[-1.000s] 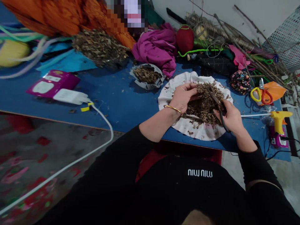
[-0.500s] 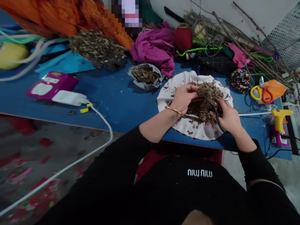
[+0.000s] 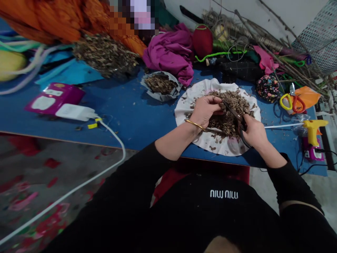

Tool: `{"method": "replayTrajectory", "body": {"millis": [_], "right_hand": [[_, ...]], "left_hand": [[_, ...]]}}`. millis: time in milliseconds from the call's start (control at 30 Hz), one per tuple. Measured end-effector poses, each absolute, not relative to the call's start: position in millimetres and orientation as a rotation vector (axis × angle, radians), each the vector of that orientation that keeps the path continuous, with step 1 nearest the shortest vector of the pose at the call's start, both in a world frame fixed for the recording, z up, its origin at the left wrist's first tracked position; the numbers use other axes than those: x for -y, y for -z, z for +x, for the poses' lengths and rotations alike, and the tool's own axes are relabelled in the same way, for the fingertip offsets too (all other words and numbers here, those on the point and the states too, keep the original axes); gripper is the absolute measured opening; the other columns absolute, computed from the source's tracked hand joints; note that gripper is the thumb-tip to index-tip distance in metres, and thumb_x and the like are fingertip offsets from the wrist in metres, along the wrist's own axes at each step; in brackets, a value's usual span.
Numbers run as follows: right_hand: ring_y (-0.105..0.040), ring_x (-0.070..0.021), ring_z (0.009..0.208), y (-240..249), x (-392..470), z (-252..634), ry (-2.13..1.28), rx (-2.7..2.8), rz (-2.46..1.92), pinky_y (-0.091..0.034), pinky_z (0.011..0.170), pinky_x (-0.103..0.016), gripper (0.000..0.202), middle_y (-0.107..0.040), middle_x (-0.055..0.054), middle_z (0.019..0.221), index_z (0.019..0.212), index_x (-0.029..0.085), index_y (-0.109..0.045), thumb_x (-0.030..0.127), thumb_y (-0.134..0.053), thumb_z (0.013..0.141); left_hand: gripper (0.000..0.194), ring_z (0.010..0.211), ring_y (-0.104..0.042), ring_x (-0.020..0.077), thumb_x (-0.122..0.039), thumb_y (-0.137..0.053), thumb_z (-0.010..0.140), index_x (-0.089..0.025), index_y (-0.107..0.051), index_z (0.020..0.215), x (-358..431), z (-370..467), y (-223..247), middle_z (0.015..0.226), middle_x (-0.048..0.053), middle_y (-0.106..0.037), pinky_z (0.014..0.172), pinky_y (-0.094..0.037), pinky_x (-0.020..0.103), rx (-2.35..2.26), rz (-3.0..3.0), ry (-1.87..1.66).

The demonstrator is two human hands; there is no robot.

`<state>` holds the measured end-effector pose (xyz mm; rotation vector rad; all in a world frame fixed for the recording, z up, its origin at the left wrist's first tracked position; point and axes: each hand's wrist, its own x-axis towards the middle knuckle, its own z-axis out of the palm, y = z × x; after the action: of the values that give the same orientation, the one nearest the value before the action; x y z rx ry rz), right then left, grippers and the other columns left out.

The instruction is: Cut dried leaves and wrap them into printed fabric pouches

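Observation:
A heap of dry brown plant bits (image 3: 234, 100) lies on a round white cloth (image 3: 210, 147) with a ruffled edge. Over the heap's left side, my left hand (image 3: 206, 110) is pinched closed at the fingertips; what it holds is too small to make out. My right hand (image 3: 254, 131) grips dark scissors (image 3: 238, 117), whose blades point up and left toward the left fingertips. Both hands are just above the cloth. Loose bits are scattered around the heap.
A paper-lined bowl of dry leaves (image 3: 161, 86) and a larger leaf pile (image 3: 105, 54) stand left of the cloth. To the right are yellow-and-red scissors (image 3: 292, 100) and a yellow glue gun (image 3: 313, 130). A purple box (image 3: 56, 100) with a white cord sits left on the blue table (image 3: 142, 130).
The scissors' handles look closer together now and the right fingers have drawn in. My left hand stays nearly in place. The whole view has shifted slightly.

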<state>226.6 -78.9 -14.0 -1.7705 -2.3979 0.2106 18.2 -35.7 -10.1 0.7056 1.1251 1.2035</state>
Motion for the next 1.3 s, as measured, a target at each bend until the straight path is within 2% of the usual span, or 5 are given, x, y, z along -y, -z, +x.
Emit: {"method": "replayTrajectory", "body": {"millis": [200,500,733,900,1300], "right_hand": [[-0.062,-0.0248,0.078,13.5,78.8,225.2,-0.154,2.388,-1.708,-0.036,0.062,-0.032,0.043,-0.072,-0.016,0.105,0.120,0.015,-0.062,0.045,-0.048,0.092],[-0.063,-0.0248,0.076,16.9,77.7,226.7,-0.230,2.389,-1.791,-0.036,0.064,-0.031,0.029,-0.073,-0.012,0.090,0.105,0.019,-0.065,0.037,-0.046,0.093],[-0.067,-0.0275,0.086,15.4,76.9,227.9,-0.132,2.406,-1.739,-0.040,0.066,-0.032,0.047,-0.074,-0.017,0.110,0.128,0.015,-0.062,0.046,-0.049,0.095],[-0.066,-0.0261,0.078,15.1,76.8,228.4,-0.219,2.405,-1.775,-0.038,0.064,-0.032,0.035,-0.074,-0.014,0.091,0.106,0.016,-0.067,0.044,-0.047,0.096],[-0.069,-0.0292,0.093,10.9,73.3,235.4,-0.219,2.267,-1.654,-0.054,0.075,-0.039,0.070,-0.072,-0.016,0.114,0.132,0.017,-0.061,0.073,-0.047,0.094]], "left_hand": [[0.027,0.067,-0.064,0.0114,-0.013,-0.085,0.057,-0.014,-0.059,0.064,35.8,17.6,11.5,0.068,-0.004,-0.063,0.073,-0.063,0.031,-1.106,0.779,-1.130],[0.021,0.062,-0.063,0.0105,-0.005,-0.075,0.056,-0.014,-0.061,0.069,33.9,16.4,8.6,0.069,-0.004,-0.063,0.068,-0.061,0.029,-1.140,0.715,-1.125],[0.020,0.062,-0.062,0.0104,-0.007,-0.079,0.056,-0.013,-0.062,0.065,36.1,16.7,8.8,0.064,-0.004,-0.063,0.066,-0.061,0.027,-1.100,0.780,-1.073],[0.017,0.060,-0.062,0.0094,-0.001,-0.072,0.058,-0.013,-0.063,0.068,36.6,17.1,7.0,0.065,-0.004,-0.063,0.065,-0.060,0.026,-1.122,0.780,-1.063],[0.023,0.067,-0.069,0.0101,-0.004,-0.068,0.072,-0.016,-0.068,0.091,29.4,11.8,5.7,0.082,-0.001,-0.073,0.065,-0.057,0.023,-1.004,0.504,-1.237]]}}
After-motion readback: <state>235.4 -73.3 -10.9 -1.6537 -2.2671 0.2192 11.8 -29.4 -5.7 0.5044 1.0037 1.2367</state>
